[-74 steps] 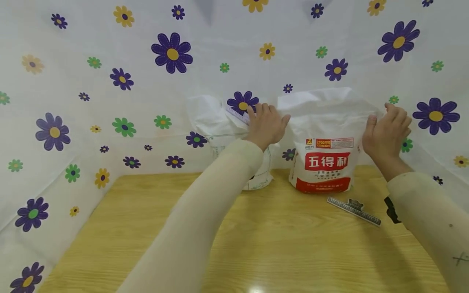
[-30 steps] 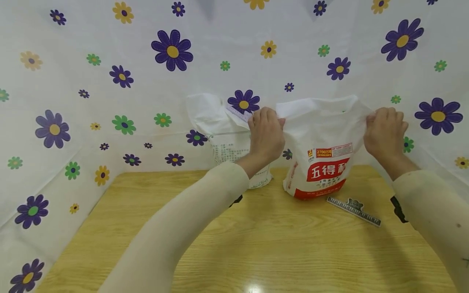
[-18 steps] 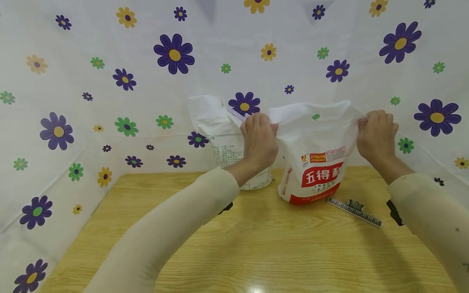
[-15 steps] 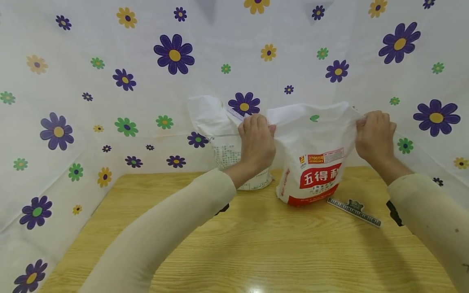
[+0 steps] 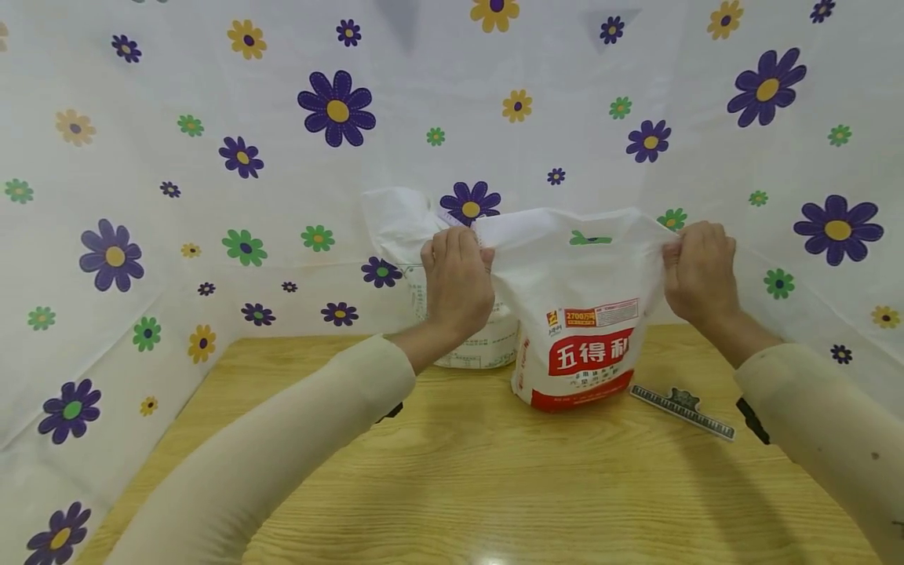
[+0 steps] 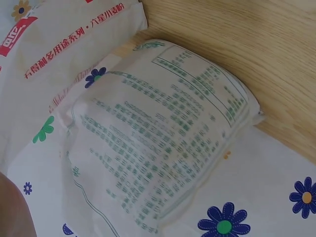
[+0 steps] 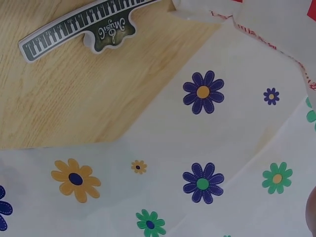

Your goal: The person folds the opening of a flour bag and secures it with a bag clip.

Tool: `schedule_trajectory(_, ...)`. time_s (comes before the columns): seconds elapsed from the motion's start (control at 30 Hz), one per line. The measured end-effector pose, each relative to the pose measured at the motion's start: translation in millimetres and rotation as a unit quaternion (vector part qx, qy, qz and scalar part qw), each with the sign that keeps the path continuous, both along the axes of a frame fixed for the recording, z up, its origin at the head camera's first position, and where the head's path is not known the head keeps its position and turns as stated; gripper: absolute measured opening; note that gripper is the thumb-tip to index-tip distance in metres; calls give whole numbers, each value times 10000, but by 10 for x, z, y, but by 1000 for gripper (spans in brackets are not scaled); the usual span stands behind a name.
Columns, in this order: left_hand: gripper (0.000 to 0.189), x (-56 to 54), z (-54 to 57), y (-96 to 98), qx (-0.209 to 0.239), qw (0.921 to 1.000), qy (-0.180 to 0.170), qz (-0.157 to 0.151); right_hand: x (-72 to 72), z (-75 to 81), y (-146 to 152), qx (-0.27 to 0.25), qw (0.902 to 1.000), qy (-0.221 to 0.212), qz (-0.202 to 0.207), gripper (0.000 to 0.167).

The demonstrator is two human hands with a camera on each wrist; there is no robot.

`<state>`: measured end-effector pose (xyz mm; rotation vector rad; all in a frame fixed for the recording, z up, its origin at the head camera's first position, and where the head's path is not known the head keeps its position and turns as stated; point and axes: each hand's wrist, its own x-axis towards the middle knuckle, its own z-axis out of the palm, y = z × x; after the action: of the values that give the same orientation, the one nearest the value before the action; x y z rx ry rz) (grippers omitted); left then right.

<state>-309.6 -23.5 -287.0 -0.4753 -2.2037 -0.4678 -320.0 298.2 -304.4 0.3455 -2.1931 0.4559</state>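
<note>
The red-labelled bag [image 5: 592, 349] is upright on the wooden table [image 5: 424, 486], a little tilted, right of centre in the head view, its bottom edge higher on the right; whether the whole base touches the wood I cannot tell. From the left, a cream left sleeve [image 5: 297, 439] reaches across the table. Beyond it, against the flower-printed sheet [image 5: 282, 192], stands a white bag with green print [image 6: 153, 128], a pale lilac strip [image 5: 448, 217] at its top. The left hand [image 5: 459, 278], in front of that bag, pinches the red-labelled bag's upper left corner, fingers curled. Green shows through a slot near the bag's top edge. The right hand [image 5: 701, 271] grips the upper right corner, fingers likewise curled. Just beside the bag's lower right lies a piano-key clip [image 5: 683, 408], then the right sleeve [image 5: 812, 424].
</note>
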Motion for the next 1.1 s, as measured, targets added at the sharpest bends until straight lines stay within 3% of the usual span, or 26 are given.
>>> schedule_trajectory(0.23,32,-31,6,-216,-179,9996,186,76,8,0,-98,245,9982,360,414,23)
schedule_trajectory(0.4,31,-31,10,-385,-242,9997,86,29,22,-1,-194,316,9968,349,647,26)
schedule_trajectory(0.6,30,7,7,-523,-214,9997,-119,-70,36,-17,-292,303,9940,384,973,34)
schedule_trajectory(0.8,28,69,18,-624,-189,9996,63,-205,38,-17,-347,323,9898,604,1250,44)
schedule_trajectory(0.93,28,104,23,-721,-136,9995,107,-265,63,-12,-430,273,9860,712,1480,34)
schedule_trajectory(1.1,28,150,12,-868,-55,9995,132,-285,98,-24,-560,254,9854,515,1601,18)
